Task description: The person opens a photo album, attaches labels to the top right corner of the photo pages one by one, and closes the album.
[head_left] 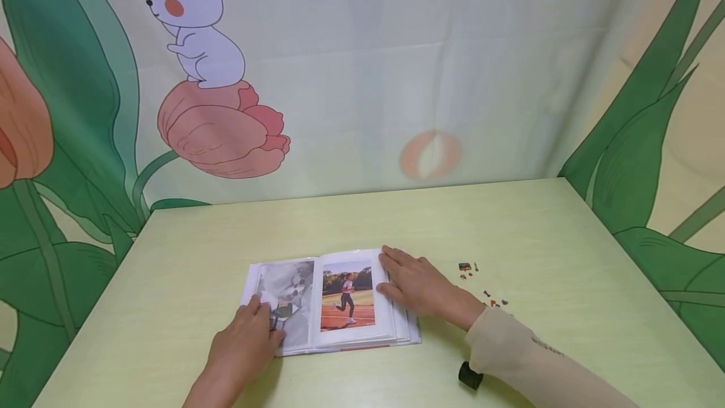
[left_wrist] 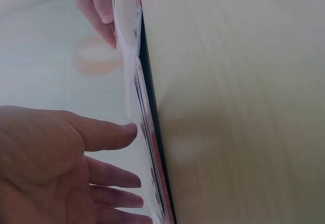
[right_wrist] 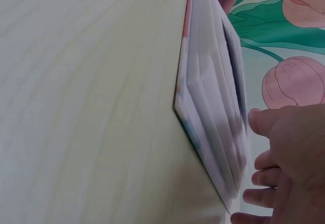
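A photo album (head_left: 384,326) lies spread on the table. Its left page carries a greyish photo (head_left: 294,294); the right page has a photo of a runner on a red track (head_left: 347,294) in a clear sleeve. My left hand (head_left: 243,339) rests on the left page near its lower left edge, fingers extended. On the right page's outer edge lies my right hand (head_left: 419,282), fingers straight and fingertips near the top corner. In the right wrist view the thick stack of pages (right_wrist: 216,92) fans slightly above the cover, with the right thumb (right_wrist: 261,122) beside it.
Several small stickers or charms (head_left: 465,267) are scattered on the table (head_left: 566,257) right of the album. A small black cylinder (head_left: 469,375) sits by the right sleeve. Behind the table hangs a printed curtain (head_left: 351,80) with a rabbit and tulips.
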Motion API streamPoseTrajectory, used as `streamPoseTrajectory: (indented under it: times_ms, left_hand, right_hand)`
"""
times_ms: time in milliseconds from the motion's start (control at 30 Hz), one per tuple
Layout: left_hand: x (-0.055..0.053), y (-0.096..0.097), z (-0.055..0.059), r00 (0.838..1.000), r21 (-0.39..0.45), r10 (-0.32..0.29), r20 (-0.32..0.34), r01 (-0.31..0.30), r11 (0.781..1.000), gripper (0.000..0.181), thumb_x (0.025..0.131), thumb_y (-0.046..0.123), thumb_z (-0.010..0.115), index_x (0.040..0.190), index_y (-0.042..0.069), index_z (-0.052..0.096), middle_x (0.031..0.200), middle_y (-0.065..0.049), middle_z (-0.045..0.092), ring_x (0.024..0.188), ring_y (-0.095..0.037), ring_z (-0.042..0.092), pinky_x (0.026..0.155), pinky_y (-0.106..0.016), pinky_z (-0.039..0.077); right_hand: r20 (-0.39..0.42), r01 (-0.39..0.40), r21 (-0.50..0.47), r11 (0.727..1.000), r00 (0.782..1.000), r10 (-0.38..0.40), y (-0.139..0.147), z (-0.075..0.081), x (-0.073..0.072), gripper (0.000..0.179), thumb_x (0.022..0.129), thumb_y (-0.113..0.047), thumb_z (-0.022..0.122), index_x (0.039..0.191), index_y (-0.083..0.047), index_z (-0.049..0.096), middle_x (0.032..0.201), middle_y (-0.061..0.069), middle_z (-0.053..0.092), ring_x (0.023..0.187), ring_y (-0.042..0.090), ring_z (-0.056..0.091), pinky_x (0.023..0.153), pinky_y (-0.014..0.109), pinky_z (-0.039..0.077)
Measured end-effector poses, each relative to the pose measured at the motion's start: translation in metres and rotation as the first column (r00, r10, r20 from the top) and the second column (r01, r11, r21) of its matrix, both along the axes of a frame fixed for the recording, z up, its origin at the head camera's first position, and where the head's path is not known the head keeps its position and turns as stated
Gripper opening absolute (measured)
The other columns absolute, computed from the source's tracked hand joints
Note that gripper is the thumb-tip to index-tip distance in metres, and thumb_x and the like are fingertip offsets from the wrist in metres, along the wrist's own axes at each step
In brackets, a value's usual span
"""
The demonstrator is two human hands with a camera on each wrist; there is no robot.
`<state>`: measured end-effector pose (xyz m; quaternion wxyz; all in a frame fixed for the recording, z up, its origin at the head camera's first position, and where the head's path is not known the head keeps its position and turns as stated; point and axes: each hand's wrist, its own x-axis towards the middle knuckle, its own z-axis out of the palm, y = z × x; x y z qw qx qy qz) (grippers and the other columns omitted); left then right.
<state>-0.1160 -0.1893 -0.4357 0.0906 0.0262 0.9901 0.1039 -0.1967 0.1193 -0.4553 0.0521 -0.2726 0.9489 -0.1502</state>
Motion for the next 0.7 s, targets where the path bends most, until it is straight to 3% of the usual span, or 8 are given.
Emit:
streamPoseTrajectory:
  times_ms: [100, 233, 467, 700]
  left_hand:
    - [0.000, 0.002, 0.002, 1.000, 0.014, -0.004, -0.016, 0.004, 1.000, 0.063, 0.099, 0.028, 0.068, 0.144, -0.013, 0.049, 0.155, -0.036, 0.036, 0.143, -0.054, 0.035, 0.103, -0.070, 0.042]
    - [0.001, 0.006, 0.003, 0.994, 0.052, -0.020, -0.104, 0.025, 0.998, 0.064, 0.099, 0.026, 0.068, 0.146, -0.012, 0.047, 0.155, -0.035, 0.037, 0.143, -0.055, 0.035, 0.107, -0.068, 0.039]
    - [0.003, 0.018, 0.007, 0.957, 0.091, -0.059, -0.283, 0.088, 0.992, 0.067, 0.096, 0.023, 0.073, 0.147, -0.011, 0.047, 0.155, -0.033, 0.039, 0.141, -0.054, 0.039, 0.108, -0.064, 0.041]
    - [0.001, 0.033, 0.016, 0.939, 0.129, -0.067, -0.336, 0.116, 0.985, 0.069, 0.095, 0.023, 0.076, 0.149, -0.008, 0.047, 0.157, -0.029, 0.041, 0.143, -0.049, 0.040, 0.110, -0.062, 0.041]
  right_hand:
    - [-0.012, 0.020, -0.046, 0.999, 1.000, -0.021, 0.004, 0.004, 0.001, 0.067, 0.107, -0.041, 0.057, 0.157, 0.000, 0.040, 0.164, 0.017, 0.034, 0.151, 0.034, 0.034, 0.116, 0.056, 0.036]
    - [-0.026, 0.027, -0.098, 0.995, 0.999, -0.030, 0.015, 0.009, 0.001, 0.064, 0.107, -0.040, 0.057, 0.156, -0.001, 0.042, 0.162, 0.018, 0.038, 0.148, 0.037, 0.037, 0.117, 0.057, 0.034]
    - [-0.043, -0.005, -0.136, 0.991, 0.999, -0.001, 0.042, 0.019, 0.003, 0.059, 0.107, -0.035, 0.057, 0.156, -0.003, 0.043, 0.163, 0.017, 0.038, 0.148, 0.037, 0.037, 0.116, 0.060, 0.034]
    - [-0.068, 0.024, -0.154, 0.988, 0.997, -0.035, 0.067, 0.030, 0.004, 0.055, 0.107, -0.027, 0.060, 0.154, -0.002, 0.047, 0.160, 0.018, 0.042, 0.145, 0.039, 0.041, 0.114, 0.060, 0.037]
